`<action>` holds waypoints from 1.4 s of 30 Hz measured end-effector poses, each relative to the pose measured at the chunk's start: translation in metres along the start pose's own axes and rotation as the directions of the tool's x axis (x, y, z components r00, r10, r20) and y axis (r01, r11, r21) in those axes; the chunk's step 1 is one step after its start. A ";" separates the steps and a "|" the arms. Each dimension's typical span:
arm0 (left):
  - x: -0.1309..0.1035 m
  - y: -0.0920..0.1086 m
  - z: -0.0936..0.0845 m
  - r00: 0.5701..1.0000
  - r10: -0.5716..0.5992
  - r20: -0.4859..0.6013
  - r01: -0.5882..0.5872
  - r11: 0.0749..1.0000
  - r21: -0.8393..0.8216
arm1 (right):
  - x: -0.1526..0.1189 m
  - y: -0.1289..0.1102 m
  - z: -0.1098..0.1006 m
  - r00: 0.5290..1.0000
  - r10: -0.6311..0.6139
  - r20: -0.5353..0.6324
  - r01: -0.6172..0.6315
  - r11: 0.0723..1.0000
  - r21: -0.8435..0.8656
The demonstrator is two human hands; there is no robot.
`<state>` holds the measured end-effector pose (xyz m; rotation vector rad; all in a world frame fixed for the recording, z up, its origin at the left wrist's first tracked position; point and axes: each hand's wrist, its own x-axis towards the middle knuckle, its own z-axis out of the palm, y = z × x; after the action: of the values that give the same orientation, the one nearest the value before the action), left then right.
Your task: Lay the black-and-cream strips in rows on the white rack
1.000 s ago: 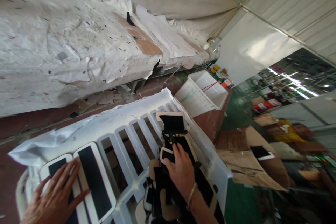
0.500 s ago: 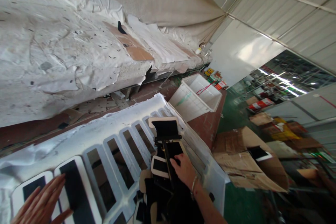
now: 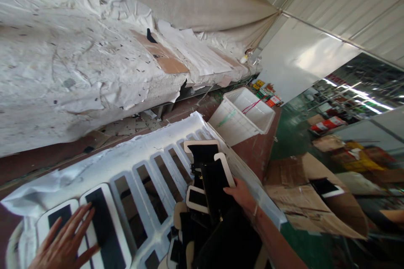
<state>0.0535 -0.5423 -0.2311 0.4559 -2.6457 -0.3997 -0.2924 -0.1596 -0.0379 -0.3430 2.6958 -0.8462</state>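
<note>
My left hand (image 3: pixel 65 239) lies flat with its fingers spread, over two rounded flat panels. One is a white panel with a black centre strip (image 3: pixel 105 225); the other, a similar panel (image 3: pixel 58 214), is partly covered by the fingers. On the right, my right hand (image 3: pixel 240 195) pinches the white edge of a black piece with a white border (image 3: pixel 214 178), raised at a tilt above a pile. That pile (image 3: pixel 181 235) holds several black pieces with white or beige edges, and the lower ones are hard to tell apart. Another white-edged black piece (image 3: pixel 202 151) lies just beyond.
Under the panels is a white slotted stand (image 3: pixel 143 168) draped with cloth. Beyond it stand a white bin (image 3: pixel 232 124) and a long table covered in stained white sheeting (image 3: pixel 104 63). An open cardboard box (image 3: pixel 290 197) is at the right.
My right hand has lifted the white-bordered black piece from the pile and tilted it. My left hand stays on the panels; the view has shifted slightly.
</note>
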 end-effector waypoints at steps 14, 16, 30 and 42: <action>0.062 0.101 -0.092 0.827 -0.220 0.518 0.546 0.539 -0.642 | -0.097 -0.110 0.073 0.106 -0.760 0.641 0.985 -0.009 -0.174; 0.069 0.125 -0.107 0.780 -0.052 0.624 0.616 0.245 -0.749 | -0.096 -0.121 0.087 0.084 -0.780 0.620 0.987 -0.018 -0.157; 0.046 0.173 -0.084 0.675 -0.380 0.632 0.664 -0.059 -0.745 | -0.108 -0.118 0.145 0.909 0.078 0.409 -0.310 0.782 0.541; 0.043 0.130 -0.067 0.706 -0.541 0.456 0.580 0.072 -0.812 | -0.076 -0.167 0.164 0.812 -0.220 0.541 -0.143 0.823 0.549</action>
<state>0.0143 -0.4550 -0.1125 1.0274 -1.5772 -2.0555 -0.1426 -0.3544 -0.0532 -0.4306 1.7629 -1.2625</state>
